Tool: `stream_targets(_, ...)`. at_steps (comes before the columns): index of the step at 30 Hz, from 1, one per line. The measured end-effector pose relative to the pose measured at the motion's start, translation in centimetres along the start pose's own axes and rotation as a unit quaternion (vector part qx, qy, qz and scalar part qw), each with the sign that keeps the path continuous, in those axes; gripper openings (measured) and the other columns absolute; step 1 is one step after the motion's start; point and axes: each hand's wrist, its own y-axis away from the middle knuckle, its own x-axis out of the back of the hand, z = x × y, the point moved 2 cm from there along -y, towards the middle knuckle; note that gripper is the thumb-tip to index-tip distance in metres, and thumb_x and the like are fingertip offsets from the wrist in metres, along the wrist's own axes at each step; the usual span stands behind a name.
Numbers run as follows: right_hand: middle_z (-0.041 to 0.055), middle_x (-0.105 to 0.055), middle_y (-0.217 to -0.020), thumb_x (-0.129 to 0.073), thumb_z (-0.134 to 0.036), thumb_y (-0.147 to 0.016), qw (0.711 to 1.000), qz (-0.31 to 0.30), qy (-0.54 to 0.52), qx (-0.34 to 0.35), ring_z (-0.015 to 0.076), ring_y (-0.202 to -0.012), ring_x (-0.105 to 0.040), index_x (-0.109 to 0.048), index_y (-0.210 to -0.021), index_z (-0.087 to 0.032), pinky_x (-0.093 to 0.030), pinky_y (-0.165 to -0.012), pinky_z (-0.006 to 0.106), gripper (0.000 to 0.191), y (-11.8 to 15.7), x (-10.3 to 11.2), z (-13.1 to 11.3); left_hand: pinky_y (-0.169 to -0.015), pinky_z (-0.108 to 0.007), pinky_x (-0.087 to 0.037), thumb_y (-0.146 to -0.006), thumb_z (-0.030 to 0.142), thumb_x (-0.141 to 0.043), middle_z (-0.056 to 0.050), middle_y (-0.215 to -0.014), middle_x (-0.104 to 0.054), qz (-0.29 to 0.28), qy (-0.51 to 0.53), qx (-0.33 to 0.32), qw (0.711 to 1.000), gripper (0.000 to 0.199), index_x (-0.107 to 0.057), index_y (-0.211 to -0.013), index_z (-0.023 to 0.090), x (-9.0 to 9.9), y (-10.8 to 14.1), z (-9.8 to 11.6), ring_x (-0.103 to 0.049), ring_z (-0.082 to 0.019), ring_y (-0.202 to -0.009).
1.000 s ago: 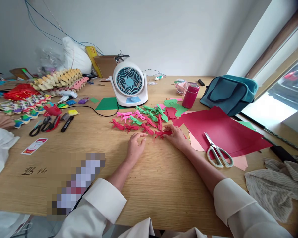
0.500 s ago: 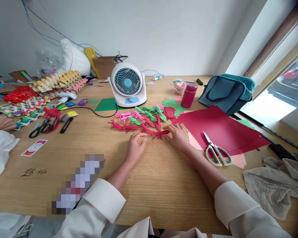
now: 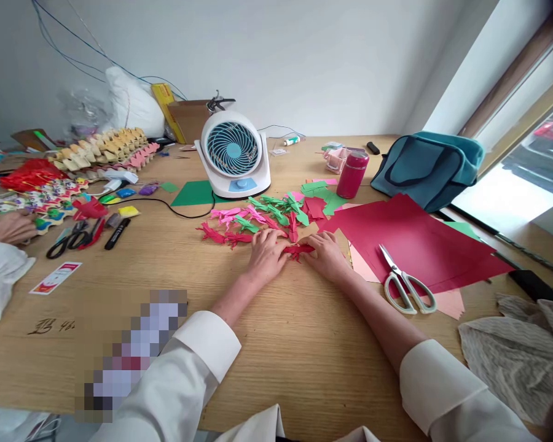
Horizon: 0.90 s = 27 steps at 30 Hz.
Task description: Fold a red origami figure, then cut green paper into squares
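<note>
Between my two hands lies a red cut-paper figure [image 3: 298, 249] on the wooden table. My left hand [image 3: 267, 255] has its fingers closed on the figure's left end. The fingers of my right hand [image 3: 326, 255] are bent round its right end. Just beyond them spreads a pile of small paper figures: green ones [image 3: 276, 209], pink ones [image 3: 228, 215] and more red ones [image 3: 212, 233]. Green and red cut pieces [image 3: 322, 195] lie at the pile's right.
White-handled scissors [image 3: 408, 285] rest on large red sheets [image 3: 415, 242] at the right. A fan [image 3: 233, 150], a red flask [image 3: 352, 175] and a teal bag [image 3: 426, 169] stand behind. Another person's hand [image 3: 11, 227] is at the far left, near black-handled scissors [image 3: 69, 239].
My left hand has moved right and forward onto the red figure's left end. My right hand stays at its right end. The other person's hand has come further into view.
</note>
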Motion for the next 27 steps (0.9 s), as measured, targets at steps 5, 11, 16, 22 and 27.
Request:
stream_targets(5, 0.0027, -0.073, -0.099, -0.064, -0.014, -0.08, 1.0, 0.004, -0.024, 0.004, 0.0245, -0.094, -0.059, -0.066, -0.103, -0.025, -0.034, -0.101, 0.042, 0.025, 0.2, -0.5, 0.5, -0.105, -0.05, -0.03, -0.083, 0.027, -0.068, -0.004, -0.129, -0.06, -0.014, -0.001, -0.01, 1.0, 0.016, -0.069, -0.099, 0.027, -0.1, -0.1, -0.1, -0.044, -0.028, -0.125)
stream_targets(11, 0.0027, -0.074, -0.099, -0.063, -0.012, -0.078, 0.999, 0.003, -0.045, -0.003, 0.0237, -0.094, -0.06, -0.066, -0.101, -0.025, -0.034, -0.1, 0.042, 0.027, 0.3, -1.0, 0.5, -0.106, -0.051, -0.029, -0.083, 0.024, -0.069, -0.004, -0.127, -0.062, -0.011, 0.001, -0.01, 1.0, 0.012, -0.067, -0.095, 0.024, -0.4, -0.1, 0.0, -0.046, -0.027, -0.126)
stream_targets(16, 0.0028, -0.074, -0.098, -0.062, -0.012, -0.077, 0.998, 0.012, -0.054, -0.005, 0.023, -0.09, -0.061, -0.065, -0.1, -0.024, -0.035, -0.1, 0.042, 0.026, 0.2, -1.0, 0.3, -0.108, -0.05, -0.028, -0.085, 0.023, -0.067, -0.006, -0.125, -0.063, -0.003, -0.003, -0.02, 1.0, 0.013, -0.065, -0.097, 0.023, -0.4, -0.3, 0.1, -0.047, -0.026, -0.126)
stream_targets(22, 0.0019, -0.074, -0.097, -0.063, -0.01, -0.077, 0.999, 0.012, -0.051, 0.0, 0.0221, -0.092, -0.063, -0.066, -0.097, -0.024, -0.033, -0.101, 0.042, 0.025, 0.3, -1.2, 0.5, -0.11, -0.051, -0.025, -0.085, 0.02, -0.065, -0.006, -0.124, -0.064, -0.002, -0.014, -0.046, 0.999, 0.012, -0.064, -0.097, 0.022, -0.8, -0.4, -0.1, -0.047, -0.027, -0.126)
stream_targets(27, 0.0016, -0.074, -0.098, -0.064, -0.011, -0.077, 0.999, 0.007, -0.047, 0.001, 0.0219, -0.093, -0.063, -0.066, -0.097, -0.024, -0.033, -0.102, 0.042, 0.024, 0.4, -1.5, 0.6, -0.109, -0.051, -0.027, -0.085, 0.021, -0.065, -0.006, -0.124, -0.063, -0.004, -0.005, -0.038, 0.999, 0.013, -0.065, -0.098, 0.023, -1.2, -0.3, -0.2, -0.047, -0.027, -0.125)
